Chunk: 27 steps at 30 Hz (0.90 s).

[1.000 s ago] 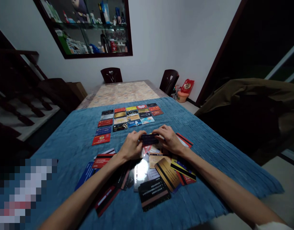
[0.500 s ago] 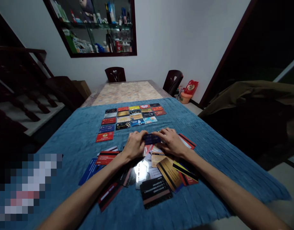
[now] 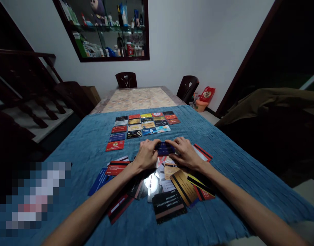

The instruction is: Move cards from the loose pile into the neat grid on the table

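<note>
Between my two hands is a dark blue plastic card (image 3: 165,148), held by its short ends above a loose heap of cards. My left hand (image 3: 147,153) pinches its left end, and my right hand (image 3: 183,152) grips the right end. Under and around my wrists the heap spreads out: a black card (image 3: 169,206), a gold card (image 3: 184,188), a red striped card (image 3: 117,167) and a yellow card (image 3: 200,182), several overlapping. Beyond my hands, cards lie in neat rows; a red card (image 3: 115,146) and a blue card (image 3: 117,137) are at the near left.
A blue cloth (image 3: 77,147) covers the near part of the table, with bare stone-patterned tabletop (image 3: 144,97) behind it. Dark wooden chairs (image 3: 188,87) stand at the far end. A blurred, pixelated patch lies at the lower left.
The blue card has tilted slightly, so more of its face shows between my hands. The whole view has shifted a little; the laid-out rows look the same.
</note>
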Each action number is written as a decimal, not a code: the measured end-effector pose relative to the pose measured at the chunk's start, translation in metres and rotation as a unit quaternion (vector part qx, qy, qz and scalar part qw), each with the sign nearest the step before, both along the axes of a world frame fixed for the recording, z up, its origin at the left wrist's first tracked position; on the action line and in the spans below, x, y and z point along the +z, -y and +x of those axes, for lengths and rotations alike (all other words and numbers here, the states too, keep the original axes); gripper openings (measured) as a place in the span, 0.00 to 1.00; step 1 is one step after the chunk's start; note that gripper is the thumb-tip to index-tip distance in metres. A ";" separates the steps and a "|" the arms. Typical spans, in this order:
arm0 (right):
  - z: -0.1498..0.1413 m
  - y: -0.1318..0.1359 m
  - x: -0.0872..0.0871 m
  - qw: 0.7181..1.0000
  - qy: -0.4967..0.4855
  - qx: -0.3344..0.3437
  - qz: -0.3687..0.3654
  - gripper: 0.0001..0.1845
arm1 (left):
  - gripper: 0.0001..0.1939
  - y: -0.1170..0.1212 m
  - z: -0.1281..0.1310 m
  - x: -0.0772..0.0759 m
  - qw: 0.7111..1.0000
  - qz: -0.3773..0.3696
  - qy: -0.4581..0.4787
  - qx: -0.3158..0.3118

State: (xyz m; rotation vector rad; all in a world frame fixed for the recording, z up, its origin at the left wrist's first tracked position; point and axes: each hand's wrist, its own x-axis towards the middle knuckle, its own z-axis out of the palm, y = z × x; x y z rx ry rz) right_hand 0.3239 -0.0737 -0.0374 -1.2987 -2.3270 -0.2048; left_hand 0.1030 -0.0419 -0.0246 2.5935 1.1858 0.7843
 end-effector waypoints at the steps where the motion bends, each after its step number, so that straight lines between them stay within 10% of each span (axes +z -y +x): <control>1: 0.000 0.000 0.000 1.000 0.002 0.000 0.001 0.29 | 0.23 0.000 0.000 0.001 1.000 -0.001 -0.002 -0.003; 27: -0.011 -0.008 0.008 0.999 0.020 0.029 0.012 0.27 | 0.24 0.001 -0.034 0.030 0.991 -0.006 -0.131 -0.027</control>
